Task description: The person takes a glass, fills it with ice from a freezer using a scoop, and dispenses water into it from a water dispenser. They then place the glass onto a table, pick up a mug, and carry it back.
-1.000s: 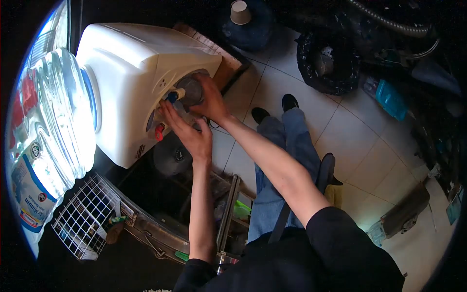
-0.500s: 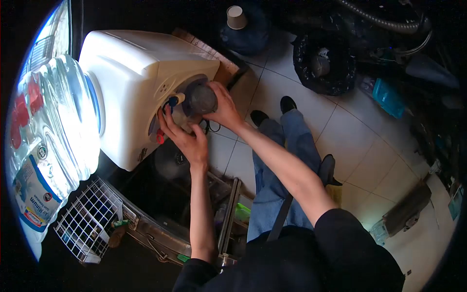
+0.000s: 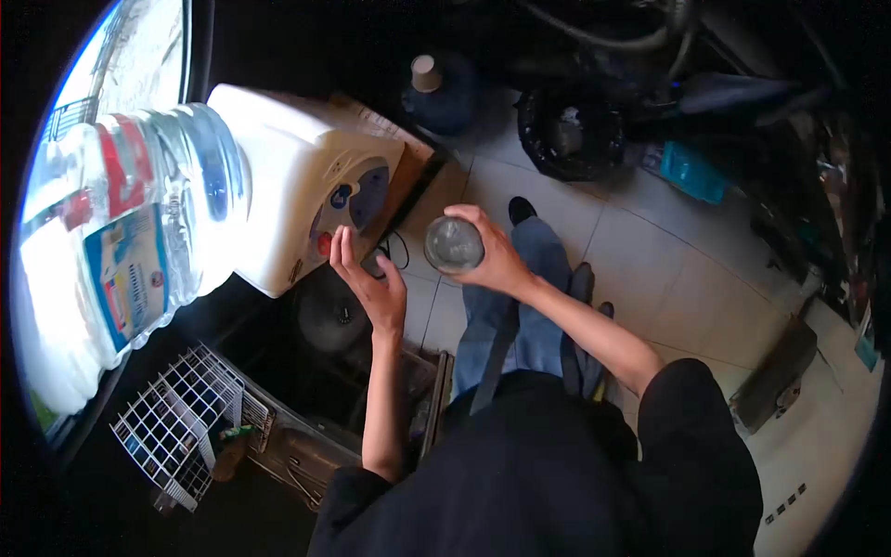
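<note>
My right hand [image 3: 494, 257] is wrapped around a drinking glass [image 3: 453, 245], seen from above, held over the floor and apart from the dispenser. The glass looks clear; how full it is I cannot tell. My left hand [image 3: 375, 295] is open with fingers apart, close to the front of the white water dispenser [image 3: 269, 167]. Near its fingertips is the red tap [image 3: 324, 243], and the blue tap [image 3: 342, 197] sits farther up the same face. A large clear water jug [image 3: 192, 186] with a blue label is fixed to the dispenser's top.
A white wire rack [image 3: 176, 418] stands at the lower left. Beyond the dispenser are a dark blue jug [image 3: 444, 97] with a white cup [image 3: 426, 74] on it and a bin lined with a black bag [image 3: 538, 153]. A teal container [image 3: 693, 173] lies farther right.
My right hand has brought the glass away from the dispenser, toward my body and to the right. My left hand has come off the blue tap and moved back slightly. The view has shifted.
</note>
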Demonstrator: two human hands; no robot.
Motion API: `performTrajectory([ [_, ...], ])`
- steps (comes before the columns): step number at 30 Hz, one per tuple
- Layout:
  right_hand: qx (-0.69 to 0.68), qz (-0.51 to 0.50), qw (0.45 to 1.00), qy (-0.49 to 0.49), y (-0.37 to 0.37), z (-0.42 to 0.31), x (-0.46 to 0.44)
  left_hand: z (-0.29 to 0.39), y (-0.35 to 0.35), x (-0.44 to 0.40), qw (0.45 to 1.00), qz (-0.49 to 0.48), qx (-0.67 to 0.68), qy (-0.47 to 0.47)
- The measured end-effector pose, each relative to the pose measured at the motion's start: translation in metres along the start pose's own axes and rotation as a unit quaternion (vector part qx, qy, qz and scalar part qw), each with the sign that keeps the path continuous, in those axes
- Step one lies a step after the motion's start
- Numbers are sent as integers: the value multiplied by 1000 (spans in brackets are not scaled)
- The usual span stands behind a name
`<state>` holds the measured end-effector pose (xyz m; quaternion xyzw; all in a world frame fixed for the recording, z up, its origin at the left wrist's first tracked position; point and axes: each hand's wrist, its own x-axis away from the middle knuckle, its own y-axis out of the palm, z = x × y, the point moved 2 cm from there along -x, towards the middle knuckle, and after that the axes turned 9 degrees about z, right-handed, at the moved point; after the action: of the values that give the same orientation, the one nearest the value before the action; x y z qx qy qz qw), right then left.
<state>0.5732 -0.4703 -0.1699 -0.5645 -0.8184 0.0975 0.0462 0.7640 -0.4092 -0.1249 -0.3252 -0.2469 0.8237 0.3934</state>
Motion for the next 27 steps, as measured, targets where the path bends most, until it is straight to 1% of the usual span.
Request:
performTrajectory([
  [2, 0, 1, 1000, -2, -24, -34, 16, 15, -7, -1, 998, -23, 65, 2],
  [3, 2, 5, 1000, -9, -36, -49, 22, 25, -10, -2, 997, -27, 76, 16],
  [6, 27, 21, 999, 6, -62, -82, 53, 50, -23, -4, 981, -135, 136, 2],
  [8, 23, 51, 998, 7, -78, -104, 72, 91, -38, -15, 970, -200, 129, 55],
  [9, 15, 71, 997, -1, -82, -105, 84, 112, -44, -17, 959, -234, 153, 40],
  [12, 25, 114, 993, -10, -107, -125, 116, 146, -44, -4, 931, -292, 214, 52],
  [14, 9, 157, 988, -1, -123, -142, 137, 171, -37, 6, 908, -341, 224, 95],
  [16, 1, 187, 982, 3, -140, -152, 162, 198, -27, 20, 874, -411, 232, 114],
  [18, 7, 205, 979, -1, -154, -154, 185, 211, -16, 36, 836, -472, 246, 131],
  [19, 15, 231, 973, -11, -165, -158, 201, 221, -13, 46, 818, -507, 241, 129],
  [22, 14, 287, 958, -19, -194, -176, 250, 266, -19, 85, 779, -535, 246, 216],
  [23, 16, 307, 951, -21, -204, -184, 268, 279, -19, 101, 755, -563, 242, 234],
  [24, 18, 326, 945, -22, -215, -192, 286, 295, -20, 116, 745, -569, 237, 254],
  [26, 12, 366, 931, -14, -228, -207, 328, 331, -29, 154, 728, -578, 227, 291],
  [27, 6, 388, 922, -8, -236, -212, 347, 348, -30, 173, 711, -607, 221, 280],
])
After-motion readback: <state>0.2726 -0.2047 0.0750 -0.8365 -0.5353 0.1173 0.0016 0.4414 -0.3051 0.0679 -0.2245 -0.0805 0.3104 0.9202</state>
